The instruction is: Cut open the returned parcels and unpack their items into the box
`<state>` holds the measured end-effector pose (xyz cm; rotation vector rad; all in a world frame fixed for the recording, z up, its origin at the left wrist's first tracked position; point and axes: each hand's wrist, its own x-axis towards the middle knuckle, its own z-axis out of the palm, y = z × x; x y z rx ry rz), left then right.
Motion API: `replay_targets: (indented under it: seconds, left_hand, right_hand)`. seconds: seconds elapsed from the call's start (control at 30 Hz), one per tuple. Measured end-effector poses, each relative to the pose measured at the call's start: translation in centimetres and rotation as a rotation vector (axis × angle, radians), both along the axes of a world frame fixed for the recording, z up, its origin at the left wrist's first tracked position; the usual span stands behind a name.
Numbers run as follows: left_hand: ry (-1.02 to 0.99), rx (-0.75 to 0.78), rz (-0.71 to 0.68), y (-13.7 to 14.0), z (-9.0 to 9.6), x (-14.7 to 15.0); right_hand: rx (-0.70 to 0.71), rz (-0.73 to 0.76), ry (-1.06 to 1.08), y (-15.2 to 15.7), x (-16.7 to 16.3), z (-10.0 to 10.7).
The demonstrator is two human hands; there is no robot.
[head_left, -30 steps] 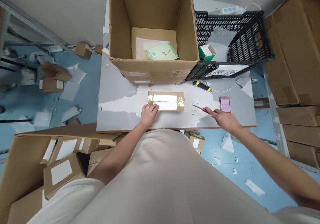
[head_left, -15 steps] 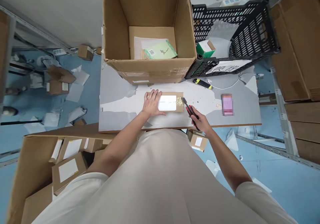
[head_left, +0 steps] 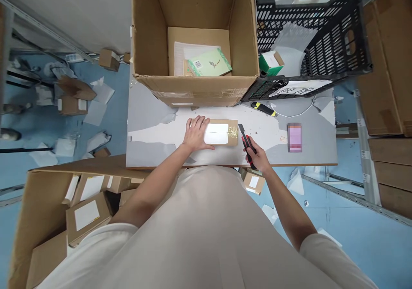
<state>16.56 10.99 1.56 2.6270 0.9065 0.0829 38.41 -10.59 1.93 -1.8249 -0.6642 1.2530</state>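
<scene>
Left hand (head_left: 196, 134): spread flat over the left end of the taped cardboard parcel (head_left: 223, 133), fingers apart, thumb on the near side. Right hand (head_left: 255, 153): closed round a red-and-black utility knife (head_left: 244, 138), blade just beside the parcel's right end; can't tell if it touches.

Parcel sits mid-bench (head_left: 151, 156), nearer the front edge than the back.

Risks, my read: a slip leftward along the top would run the blade at the left fingers, since they're in line with it. Too deep a stroke could nick the contents. Left hand holds one end only, so side load at the right end could swivel the parcel.

Orientation: parcel lies flat, long axis left-right, roughly parallel to the bench's front edge, taped end toward the right edge. Knife points at the back edge, leaning left.
</scene>
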Motion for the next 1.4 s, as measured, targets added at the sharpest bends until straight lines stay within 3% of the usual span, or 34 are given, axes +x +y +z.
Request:
replay_targets:
  seconds: [0.37, 0.6, 0.73, 1.03, 1.17, 1.3, 1.4]
  left_hand:
    - [0.024, -0.031, -0.014, 0.7, 0.0, 0.2]
    - [0.006, -0.027, 0.006, 0.5, -0.2, 0.4]
    - [0.005, -0.037, -0.004, 0.5, -0.2, 0.4]
    - [0.013, -0.035, -0.002, 0.5, -0.1, 0.5]
    - [0.067, -0.032, 0.004, 0.6, 0.3, 0.5]
    - [0.106, -0.006, 0.054, 0.2, 0.8, 1.0]
    - [0.148, 0.017, 0.245, -1.0, 1.4, 1.5]
  right_hand:
    - [-0.02, 0.086, 0.004, 0.7, 1.1, -0.1]
    - [-0.167, 0.346, -0.108, 1.9, 4.5, 1.7]
    - [-0.16, 0.429, -0.126, 2.1, 5.0, 2.2]
    - [-0.14, 0.368, 0.078, 0.8, 3.7, 1.7]
    - [-0.14, 0.325, 0.059, -2.3, 2.0, 1.3]
    - [-0.044, 0.049, 0.014, -4.8, 0.8, 0.6]
    - [0.039, -0.184, 0.087, -2.7, -0.5, -0.2]
